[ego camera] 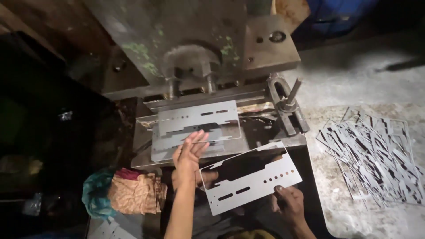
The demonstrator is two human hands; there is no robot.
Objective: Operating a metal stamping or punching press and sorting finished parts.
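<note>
We hold a punched metal plate (250,177) with our right hand (288,202), whose fingers pinch the plate's lower right corner; the plate tilts in the air just in front of the press bed (146,157). Our left hand (189,153) is open, fingers spread flat, resting on the near edge of a second punched plate (199,123) that lies on the die under the press ram (192,57). A clamp bolt (290,99) stands at the right end of the bed. To the right, a heap of cut metal scraps (376,155) lies on the concrete surface (354,75). A patterned cloth (133,192) sits at lower left.
</note>
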